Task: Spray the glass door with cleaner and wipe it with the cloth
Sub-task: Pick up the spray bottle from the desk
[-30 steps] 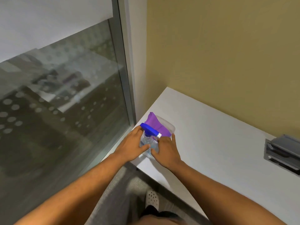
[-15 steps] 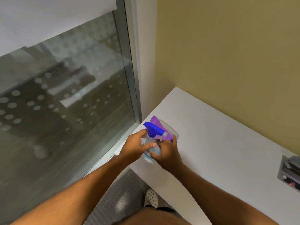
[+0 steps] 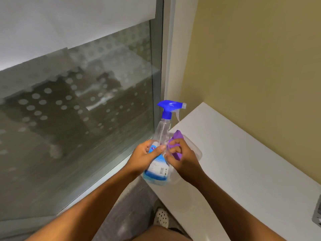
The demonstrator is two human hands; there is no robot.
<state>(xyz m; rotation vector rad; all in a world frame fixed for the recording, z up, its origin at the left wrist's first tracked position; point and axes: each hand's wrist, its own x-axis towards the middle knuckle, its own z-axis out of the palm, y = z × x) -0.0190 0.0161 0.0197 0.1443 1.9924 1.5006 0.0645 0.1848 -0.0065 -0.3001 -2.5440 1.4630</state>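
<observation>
A clear spray bottle point(image 3: 162, 133) with a blue trigger head and blue liquid at its base is lifted above the table corner, and my left hand point(image 3: 145, 158) grips its body. My right hand point(image 3: 182, 158) pinches the purple cloth point(image 3: 175, 139), which lies in a clear plastic tub point(image 3: 195, 150) on the white table point(image 3: 243, 167). The glass door point(image 3: 78, 119), with a dotted frosted pattern and a white band on top, fills the left of the head view.
A grey metal door frame point(image 3: 160, 66) stands between the glass and the yellow wall point(image 3: 260, 58). A grey socket box point(image 3: 317, 216) sits at the table's right edge. My white shoe point(image 3: 161, 217) shows on the grey floor below.
The spray bottle has risen out of the tub in my left hand. My right hand has let go of the bottle and closed on the purple cloth.
</observation>
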